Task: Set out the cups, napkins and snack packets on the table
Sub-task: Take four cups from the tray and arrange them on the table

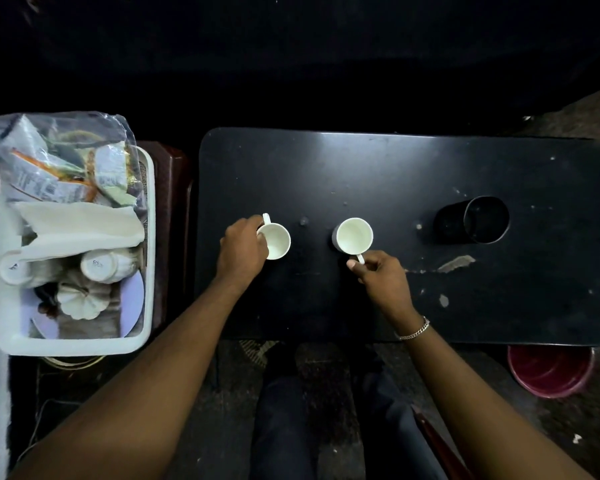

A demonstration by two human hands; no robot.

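Two white cups stand upright on the black table (pixel 395 174). My left hand (pixel 243 249) grips the left cup (pixel 276 242) at its rim and side, its handle pointing away from me. My right hand (pixel 378 271) pinches the handle of the right cup (pixel 354 235), which points toward me. At the left, a white tray (pixel 148 237) holds folded white napkins (pixel 80 226), more white cups (pixel 101 266) lying on their sides, and a clear bag of snack packets (pixel 59 164).
A black cylindrical holder (pixel 475 220) lies on its side at the table's right. A red bucket (pixel 551 370) sits on the floor under the table's near right corner. The tray rests on a dark wooden stand (pixel 174 188). My legs are below the table's front edge.
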